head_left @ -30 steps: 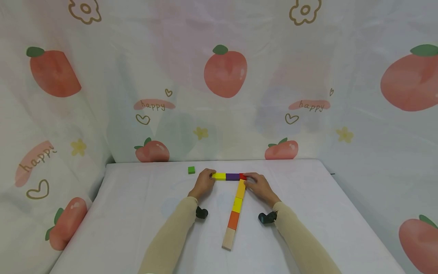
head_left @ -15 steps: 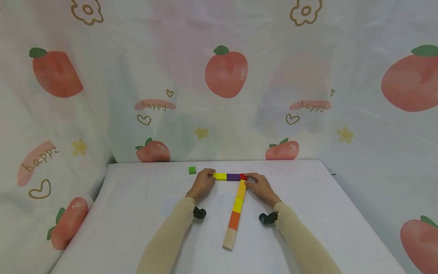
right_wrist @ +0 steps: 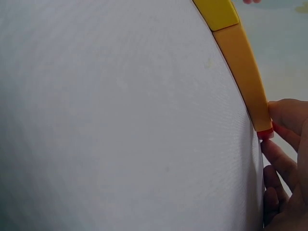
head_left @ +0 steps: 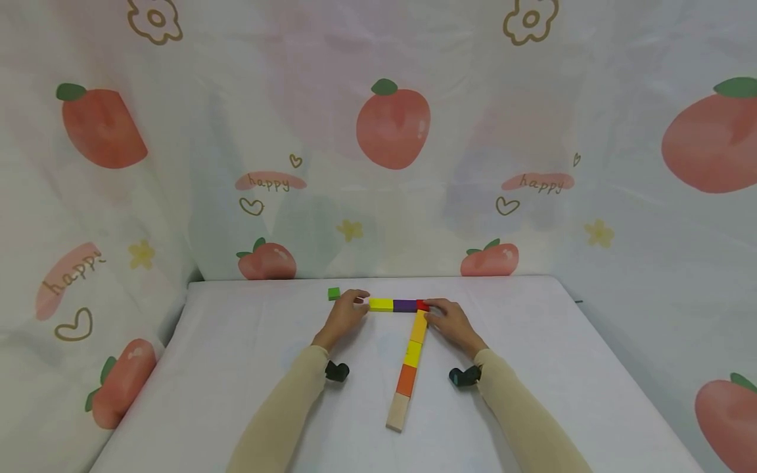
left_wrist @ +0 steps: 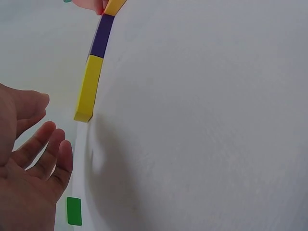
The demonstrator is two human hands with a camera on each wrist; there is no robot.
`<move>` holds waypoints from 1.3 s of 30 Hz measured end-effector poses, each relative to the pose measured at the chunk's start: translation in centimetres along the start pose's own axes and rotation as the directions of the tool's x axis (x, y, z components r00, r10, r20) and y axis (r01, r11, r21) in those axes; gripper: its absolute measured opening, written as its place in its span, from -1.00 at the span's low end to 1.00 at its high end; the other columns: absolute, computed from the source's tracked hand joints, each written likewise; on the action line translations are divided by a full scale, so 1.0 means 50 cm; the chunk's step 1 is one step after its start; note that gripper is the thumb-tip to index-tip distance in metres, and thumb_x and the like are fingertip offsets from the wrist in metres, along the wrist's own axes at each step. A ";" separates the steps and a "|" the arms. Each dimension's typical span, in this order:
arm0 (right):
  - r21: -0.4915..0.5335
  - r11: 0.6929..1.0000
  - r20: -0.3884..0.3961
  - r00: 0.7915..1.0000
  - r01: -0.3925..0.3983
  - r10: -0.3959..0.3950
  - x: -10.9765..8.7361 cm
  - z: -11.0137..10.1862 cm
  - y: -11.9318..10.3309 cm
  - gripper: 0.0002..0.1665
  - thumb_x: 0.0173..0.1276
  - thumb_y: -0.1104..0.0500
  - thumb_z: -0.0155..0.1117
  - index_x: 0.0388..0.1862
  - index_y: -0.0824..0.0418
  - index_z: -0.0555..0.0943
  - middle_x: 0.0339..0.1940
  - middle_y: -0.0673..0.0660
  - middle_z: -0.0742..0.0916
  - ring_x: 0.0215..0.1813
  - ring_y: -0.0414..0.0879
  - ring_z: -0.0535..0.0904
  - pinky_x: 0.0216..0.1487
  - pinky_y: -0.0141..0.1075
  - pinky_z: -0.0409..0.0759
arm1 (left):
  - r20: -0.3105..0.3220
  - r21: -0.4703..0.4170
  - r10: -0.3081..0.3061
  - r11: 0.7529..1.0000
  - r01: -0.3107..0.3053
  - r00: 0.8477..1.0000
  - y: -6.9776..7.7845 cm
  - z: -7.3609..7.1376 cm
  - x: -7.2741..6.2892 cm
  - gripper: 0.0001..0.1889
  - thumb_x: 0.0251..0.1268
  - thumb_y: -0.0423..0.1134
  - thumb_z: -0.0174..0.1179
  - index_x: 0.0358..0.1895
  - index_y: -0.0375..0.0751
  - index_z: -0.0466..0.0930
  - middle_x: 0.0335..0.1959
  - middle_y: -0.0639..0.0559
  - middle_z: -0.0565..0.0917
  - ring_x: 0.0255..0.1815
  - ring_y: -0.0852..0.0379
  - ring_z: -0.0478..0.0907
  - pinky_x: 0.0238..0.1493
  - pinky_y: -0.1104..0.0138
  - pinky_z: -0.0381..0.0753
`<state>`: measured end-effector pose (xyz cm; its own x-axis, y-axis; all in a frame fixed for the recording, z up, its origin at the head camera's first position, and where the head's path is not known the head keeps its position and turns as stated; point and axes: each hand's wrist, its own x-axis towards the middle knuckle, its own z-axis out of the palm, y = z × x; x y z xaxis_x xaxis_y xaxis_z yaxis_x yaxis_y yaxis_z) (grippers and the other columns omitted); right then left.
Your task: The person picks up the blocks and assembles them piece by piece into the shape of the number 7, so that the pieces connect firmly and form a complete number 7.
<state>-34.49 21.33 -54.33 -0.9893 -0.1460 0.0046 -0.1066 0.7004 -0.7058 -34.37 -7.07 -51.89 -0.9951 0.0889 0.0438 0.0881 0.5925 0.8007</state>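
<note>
In the head view, a yellow block (head_left: 381,305), a purple block (head_left: 405,305) and a red block (head_left: 422,305) form a row across the far part of the table. My left hand (head_left: 344,314) is just left of the yellow block, apart from it; the left wrist view shows its fingers loosely bent around nothing. My right hand (head_left: 454,324) pinches the red block at the row's right end, partly hiding it. From there an orange-yellow block (head_left: 418,326), another yellow block (head_left: 412,353), an orange block (head_left: 406,381) and a plain wooden block (head_left: 398,412) run toward me.
A small green block (head_left: 334,293) lies alone behind my left hand, near the far edge of the white-covered table (head_left: 503,289). A printed cloth (head_left: 319,131) hangs behind and along both sides. Each wrist wears a dark camera.
My left hand has let go of the yellow block and moved left, toward the green block. The right hand stays at the red block. The camera view has shifted slightly.
</note>
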 end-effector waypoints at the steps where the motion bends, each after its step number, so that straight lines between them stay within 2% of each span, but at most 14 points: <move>1: 0.002 1.000 -0.001 1.000 0.001 -0.001 0.000 0.000 0.001 -0.47 0.44 0.01 0.20 0.36 0.06 0.48 0.41 0.20 0.49 0.48 0.22 0.25 0.50 0.23 0.12 | -0.003 0.003 0.008 1.000 -0.008 1.000 -0.001 -0.002 -0.001 -0.66 0.39 -0.22 0.20 0.19 -0.08 0.55 0.19 -0.05 0.57 0.19 -0.02 0.52 0.27 0.10 0.53; 10: 0.007 1.000 -0.009 1.000 0.030 -0.030 -0.001 0.000 -0.001 -0.48 0.44 0.04 0.21 0.35 0.08 0.49 0.40 0.19 0.51 0.48 0.20 0.28 0.50 0.21 0.14 | -0.052 0.013 0.064 0.998 -0.064 0.997 -0.014 -0.028 -0.006 -0.67 0.38 -0.23 0.20 0.18 -0.09 0.56 0.15 -0.02 0.60 0.17 0.01 0.53 0.20 0.13 0.58; 16: -0.007 1.000 -0.007 1.000 0.020 -0.020 0.000 -0.002 -0.003 -0.48 0.44 0.02 0.20 0.35 0.07 0.49 0.40 0.19 0.51 0.47 0.21 0.28 0.50 0.21 0.13 | -0.099 0.005 0.156 0.988 -0.156 0.983 -0.021 -0.050 -0.010 -0.69 0.37 -0.26 0.21 0.14 -0.17 0.58 0.11 -0.08 0.62 0.12 -0.03 0.57 0.13 0.12 0.60; 20: -0.003 1.000 0.000 1.000 0.003 -0.003 0.001 -0.002 -0.001 -0.47 0.44 0.01 0.20 0.36 0.05 0.48 0.42 0.19 0.49 0.48 0.21 0.25 0.51 0.21 0.11 | -0.135 0.011 0.174 0.985 -0.174 0.976 -0.027 -0.060 -0.009 -0.70 0.36 -0.28 0.22 0.11 -0.21 0.60 0.09 -0.11 0.63 0.08 -0.04 0.59 0.11 0.13 0.62; 25: 0.001 1.000 0.000 1.000 0.002 -0.002 0.000 -0.001 0.002 -0.46 0.44 0.01 0.20 0.36 0.06 0.48 0.42 0.21 0.48 0.48 0.23 0.24 0.50 0.23 0.10 | -0.164 -0.009 0.160 0.986 -0.164 0.973 -0.037 -0.073 -0.006 -0.69 0.36 -0.28 0.21 0.12 -0.26 0.59 0.08 -0.15 0.63 0.09 -0.09 0.59 0.13 0.10 0.61; 30: 0.000 1.000 -0.001 1.000 0.000 0.000 0.001 0.001 0.004 -0.46 0.44 0.00 0.20 0.36 0.06 0.48 0.42 0.21 0.48 0.48 0.23 0.24 0.50 0.23 0.11 | -0.200 -0.053 0.115 0.990 -0.128 0.973 -0.044 -0.085 -0.005 -0.69 0.35 -0.29 0.22 0.11 -0.28 0.60 0.06 -0.16 0.63 0.11 -0.10 0.58 0.14 0.05 0.57; 34: 0.017 1.000 0.002 1.000 -0.006 0.006 0.000 -0.002 0.002 -0.46 0.44 0.00 0.20 0.36 0.06 0.48 0.42 0.19 0.49 0.49 0.20 0.24 0.51 0.21 0.10 | -0.251 -0.085 0.102 0.988 -0.127 0.963 -0.050 -0.091 -0.002 -0.72 0.34 -0.34 0.21 0.07 -0.33 0.60 0.04 -0.21 0.65 0.09 -0.13 0.58 0.12 0.02 0.55; 39: 0.028 1.000 0.008 1.000 -0.009 0.009 -0.001 -0.002 -0.001 -0.46 0.44 0.00 0.20 0.36 0.06 0.48 0.42 0.19 0.49 0.49 0.21 0.25 0.51 0.21 0.10 | -0.301 -0.126 0.043 0.988 -0.085 0.953 -0.059 -0.095 0.002 -0.70 0.29 -0.38 0.20 0.06 -0.40 0.59 0.02 -0.28 0.65 0.08 -0.19 0.58 0.16 0.00 0.53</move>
<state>-34.47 21.39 -54.21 -0.9893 -0.1456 -0.0076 -0.0947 0.6817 -0.7255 -34.95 -12.63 -51.42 -0.9578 -0.1304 0.2561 0.1657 0.4772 0.8630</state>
